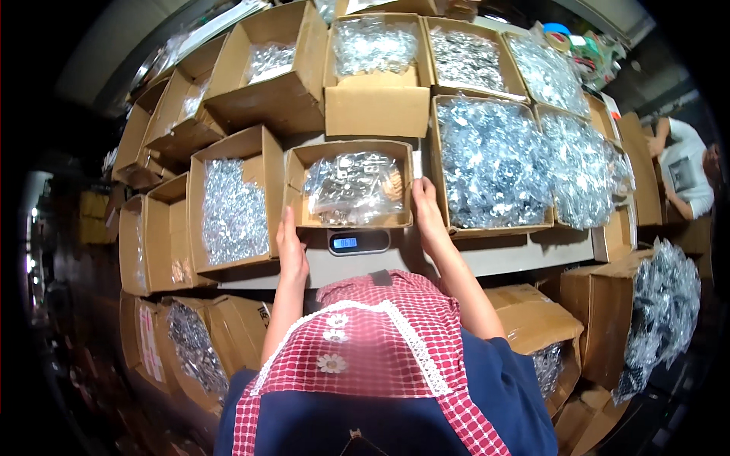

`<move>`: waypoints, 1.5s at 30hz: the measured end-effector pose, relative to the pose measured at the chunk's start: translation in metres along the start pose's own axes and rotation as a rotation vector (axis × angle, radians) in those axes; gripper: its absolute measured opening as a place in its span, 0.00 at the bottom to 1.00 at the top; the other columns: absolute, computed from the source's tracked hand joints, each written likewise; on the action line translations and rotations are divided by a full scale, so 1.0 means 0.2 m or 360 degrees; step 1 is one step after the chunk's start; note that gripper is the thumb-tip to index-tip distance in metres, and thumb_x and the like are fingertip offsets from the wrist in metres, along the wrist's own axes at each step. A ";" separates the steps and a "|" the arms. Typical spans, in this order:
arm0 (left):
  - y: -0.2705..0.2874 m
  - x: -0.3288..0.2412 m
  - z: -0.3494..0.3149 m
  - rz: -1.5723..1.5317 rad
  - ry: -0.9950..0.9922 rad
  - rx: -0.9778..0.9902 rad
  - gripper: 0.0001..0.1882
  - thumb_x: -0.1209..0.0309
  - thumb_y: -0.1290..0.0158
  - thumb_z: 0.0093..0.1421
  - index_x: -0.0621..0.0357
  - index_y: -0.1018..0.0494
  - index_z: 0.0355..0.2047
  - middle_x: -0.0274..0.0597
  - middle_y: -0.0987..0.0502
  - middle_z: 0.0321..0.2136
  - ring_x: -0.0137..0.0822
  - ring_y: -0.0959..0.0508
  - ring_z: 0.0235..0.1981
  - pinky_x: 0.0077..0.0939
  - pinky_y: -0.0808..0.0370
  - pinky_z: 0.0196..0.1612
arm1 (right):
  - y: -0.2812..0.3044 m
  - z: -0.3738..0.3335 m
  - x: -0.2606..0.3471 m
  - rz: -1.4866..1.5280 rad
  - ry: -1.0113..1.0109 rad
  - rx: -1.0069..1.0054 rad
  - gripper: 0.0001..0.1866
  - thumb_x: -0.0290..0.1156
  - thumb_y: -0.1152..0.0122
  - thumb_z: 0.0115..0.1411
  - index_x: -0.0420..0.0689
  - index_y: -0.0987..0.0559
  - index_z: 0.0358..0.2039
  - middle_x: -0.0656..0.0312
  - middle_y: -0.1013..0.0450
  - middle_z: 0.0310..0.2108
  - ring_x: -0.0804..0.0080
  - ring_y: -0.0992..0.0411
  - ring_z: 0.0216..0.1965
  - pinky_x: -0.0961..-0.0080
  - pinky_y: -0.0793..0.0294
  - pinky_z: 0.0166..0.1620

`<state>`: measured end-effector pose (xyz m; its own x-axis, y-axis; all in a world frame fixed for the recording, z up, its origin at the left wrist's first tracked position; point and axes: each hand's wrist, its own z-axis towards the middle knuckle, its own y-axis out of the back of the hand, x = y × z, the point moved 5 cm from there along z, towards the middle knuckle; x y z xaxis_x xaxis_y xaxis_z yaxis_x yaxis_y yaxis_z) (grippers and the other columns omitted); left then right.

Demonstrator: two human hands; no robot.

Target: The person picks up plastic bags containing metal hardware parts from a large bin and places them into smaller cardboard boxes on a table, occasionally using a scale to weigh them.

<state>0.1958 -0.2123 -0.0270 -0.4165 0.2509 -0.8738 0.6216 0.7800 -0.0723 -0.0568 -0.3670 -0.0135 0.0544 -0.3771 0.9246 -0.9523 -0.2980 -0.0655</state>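
Observation:
A small open cardboard box [298, 222] sits at the middle of the bench, over a digital scale [376, 242] whose lit display shows below the box's near side. Inside the box lie clear plastic bags [357, 186] of shiny metal parts. My left hand [292, 247] presses along the box's left side near the front corner, its fingers stretched out. On the opposite side my right hand [428, 207] lies against the box wall, fingers pointing away from me. The box is held between both hands. Whether its weight rests fully on the scale cannot be told.
Close on the left stands a cardboard box of small silvery bags [234, 213]; close on the right, a large box heaped with bagged parts [494, 163]. More boxes [376, 110] line the back. Others flank me below the bench edge. A person [684, 167] is at the far right.

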 end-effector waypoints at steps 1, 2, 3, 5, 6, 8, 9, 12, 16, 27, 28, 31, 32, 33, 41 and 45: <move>0.00 0.00 -0.01 -0.0019 -0.0001 -0.0038 0.36 0.42 0.53 0.62 0.52 0.41 0.62 0.38 0.32 0.56 0.34 0.33 0.53 0.44 0.42 0.54 | 0.01 -0.01 0.03 -0.0118 0.0151 -0.0034 0.46 0.60 0.55 0.63 0.34 0.52 0.66 0.39 0.51 0.65 0.51 0.51 0.67 0.64 0.52 0.66; 0.01 0.01 -0.02 0.0046 0.0006 -0.0026 0.37 0.43 0.53 0.62 0.52 0.42 0.63 0.37 0.34 0.57 0.35 0.34 0.54 0.44 0.44 0.55 | 0.01 -0.03 0.06 -0.0237 0.0298 -0.0081 0.44 0.57 0.54 0.64 0.33 0.50 0.65 0.38 0.50 0.65 0.50 0.50 0.67 0.63 0.51 0.66; 0.00 0.01 -0.03 0.0111 0.0013 -0.0008 0.37 0.44 0.53 0.63 0.51 0.44 0.64 0.37 0.36 0.59 0.36 0.35 0.55 0.45 0.47 0.57 | 0.01 -0.06 0.11 -0.0360 0.0576 -0.0123 0.42 0.55 0.53 0.65 0.33 0.49 0.65 0.39 0.50 0.65 0.50 0.51 0.67 0.62 0.51 0.66; 0.02 -0.01 -0.07 0.0162 -0.0080 -0.0009 0.39 0.45 0.53 0.64 0.55 0.48 0.66 0.44 0.40 0.62 0.40 0.36 0.58 0.44 0.46 0.60 | -0.01 -0.11 0.24 -0.0557 0.0884 -0.0177 0.37 0.48 0.48 0.65 0.33 0.45 0.62 0.40 0.45 0.62 0.51 0.46 0.64 0.61 0.49 0.65; 0.02 -0.06 -0.11 0.0407 -0.0249 -0.0025 0.39 0.49 0.52 0.64 0.64 0.49 0.65 0.52 0.42 0.62 0.45 0.39 0.61 0.40 0.45 0.62 | -0.02 -0.11 0.27 -0.0508 0.0977 -0.0170 0.35 0.46 0.48 0.65 0.33 0.43 0.62 0.41 0.44 0.61 0.51 0.45 0.63 0.61 0.48 0.65; 0.06 -0.11 -0.14 0.0885 -0.0784 -0.0073 0.39 0.56 0.49 0.64 0.70 0.50 0.64 0.64 0.44 0.62 0.52 0.40 0.62 0.41 0.41 0.62 | -0.03 -0.12 0.34 -0.0406 0.1146 -0.0153 0.31 0.40 0.46 0.64 0.33 0.41 0.60 0.43 0.42 0.60 0.52 0.43 0.62 0.62 0.47 0.64; -0.01 -0.25 -0.28 0.1084 -0.1005 -0.0056 0.36 0.61 0.47 0.63 0.66 0.49 0.64 0.61 0.43 0.61 0.53 0.39 0.62 0.42 0.39 0.61 | -0.03 -0.14 0.38 -0.0431 0.1204 -0.0139 0.29 0.37 0.46 0.65 0.34 0.40 0.60 0.45 0.43 0.61 0.54 0.43 0.62 0.63 0.46 0.65; -0.03 -0.51 -0.40 0.1081 -0.1405 -0.0028 0.32 0.64 0.47 0.63 0.62 0.45 0.63 0.53 0.42 0.61 0.46 0.38 0.62 0.39 0.36 0.60 | -0.04 -0.19 0.46 -0.0267 0.1222 -0.0065 0.25 0.31 0.47 0.65 0.37 0.39 0.59 0.48 0.46 0.62 0.59 0.42 0.62 0.63 0.43 0.65; 0.01 -0.66 -0.33 0.1039 -0.1595 -0.0099 0.28 0.69 0.47 0.62 0.61 0.41 0.61 0.50 0.37 0.58 0.42 0.34 0.58 0.36 0.32 0.57 | -0.02 -0.21 0.47 -0.0130 0.1218 -0.0087 0.21 0.28 0.48 0.65 0.37 0.36 0.58 0.51 0.42 0.61 0.63 0.34 0.57 0.67 0.35 0.60; -0.29 -0.74 -0.15 0.1406 -0.1808 0.0533 0.32 0.74 0.43 0.57 0.62 0.42 0.61 0.50 0.36 0.57 0.45 0.31 0.56 0.37 0.31 0.55 | 0.18 -0.43 0.41 -0.0346 0.1216 -0.0438 0.15 0.23 0.52 0.65 0.34 0.30 0.52 0.51 0.38 0.58 0.66 0.27 0.46 0.72 0.27 0.50; -0.34 -0.75 -0.15 0.1367 -0.1781 0.0640 0.33 0.73 0.43 0.57 0.62 0.42 0.61 0.52 0.37 0.58 0.46 0.31 0.56 0.36 0.32 0.56 | 0.20 -0.45 0.40 -0.0289 0.1203 -0.0474 0.15 0.23 0.53 0.66 0.35 0.31 0.52 0.51 0.38 0.58 0.67 0.27 0.45 0.73 0.27 0.50; -0.43 -0.77 -0.13 0.1415 -0.1914 0.0754 0.33 0.73 0.43 0.56 0.63 0.42 0.61 0.54 0.38 0.58 0.47 0.31 0.56 0.36 0.32 0.57 | 0.26 -0.50 0.35 -0.0286 0.1170 -0.0602 0.15 0.22 0.54 0.66 0.35 0.31 0.52 0.52 0.38 0.58 0.69 0.27 0.45 0.74 0.26 0.49; -0.45 -0.77 -0.12 0.1419 -0.1896 0.0810 0.35 0.74 0.42 0.55 0.63 0.44 0.62 0.56 0.39 0.59 0.51 0.32 0.57 0.37 0.34 0.58 | 0.26 -0.51 0.34 -0.0285 0.1167 -0.0616 0.15 0.22 0.54 0.66 0.35 0.31 0.52 0.52 0.38 0.58 0.69 0.27 0.45 0.74 0.26 0.49; -0.47 -0.77 -0.12 0.1421 -0.1897 0.0829 0.35 0.74 0.42 0.55 0.63 0.44 0.62 0.56 0.39 0.59 0.51 0.32 0.57 0.37 0.34 0.58 | 0.26 -0.52 0.33 -0.0255 0.1129 -0.0653 0.15 0.22 0.54 0.66 0.35 0.31 0.52 0.52 0.37 0.57 0.69 0.26 0.44 0.74 0.26 0.49; -0.62 -0.46 -0.01 0.2088 -0.1707 0.1389 0.50 0.70 0.34 0.45 0.44 0.50 0.66 0.62 0.47 0.61 0.65 0.40 0.60 0.49 0.38 0.61 | 0.16 -0.53 0.24 -0.0169 0.0992 -0.0615 0.14 0.21 0.53 0.65 0.36 0.29 0.51 0.53 0.33 0.54 0.72 0.24 0.37 0.77 0.25 0.43; -0.67 -0.42 0.08 0.2361 -0.1816 0.1261 0.46 0.73 0.34 0.40 0.43 0.40 0.61 0.58 0.40 0.57 0.57 0.34 0.54 0.46 0.33 0.57 | 0.13 -0.54 0.25 -0.0270 0.1013 -0.0556 0.10 0.20 0.51 0.64 0.34 0.24 0.44 0.54 0.27 0.44 0.73 0.24 0.34 0.78 0.24 0.37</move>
<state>0.1568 -0.3472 0.0485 0.9100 -0.3174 -0.2668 0.2490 -0.0960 0.9637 -0.1120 -0.2992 0.0704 0.1258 0.2616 0.9569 -0.9921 0.0293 0.1224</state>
